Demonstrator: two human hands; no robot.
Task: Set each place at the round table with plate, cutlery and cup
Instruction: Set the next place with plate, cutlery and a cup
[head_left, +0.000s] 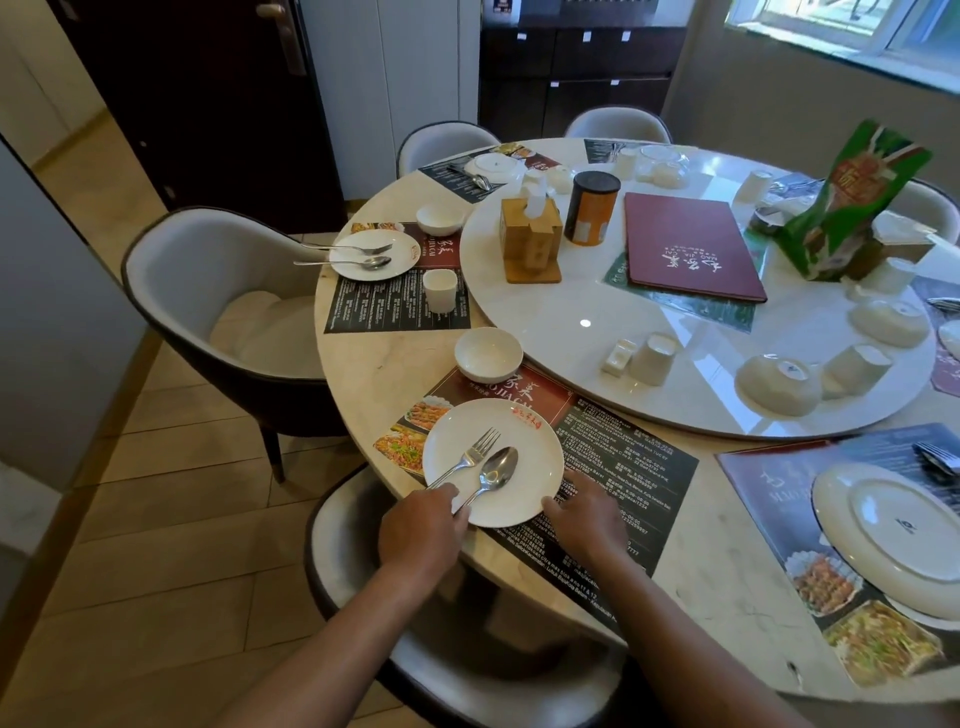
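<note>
— Which place are you on?

— The near one. My left hand (422, 525) pinches the handle ends of the fork (470, 457) and spoon (496, 473), fingers curled round them at the near rim of the white plate (524, 441). Both heads lie side by side on the plate, pointing away from my fingertips.

— Why hold them there?

— I judge I'm squaring them up so they sit parallel, like the pair on the next setting (371, 254) beyond my left knuckles.

— And the other hand?

— My right hand (584, 514) lies flat and relaxed, fingers straight, touching the plate's right edge and resting on the printed placemat (623, 467). It steadies the plate, I think, so it doesn't slide on the paper.

— Arms?

— Both forearms reach forward and slightly inward over the chair back (353, 519), wrists low, palms down.

— What's missing here?

— A cup. The small bowl (488, 354) already stands just past the plate, beyond my fingertips. Upturned cups (657, 358) wait on the turntable (571, 312), farther out past my right fingers.

— And to your right?

— An overturned plate (898, 525) well off my right hand, not yet set
</note>
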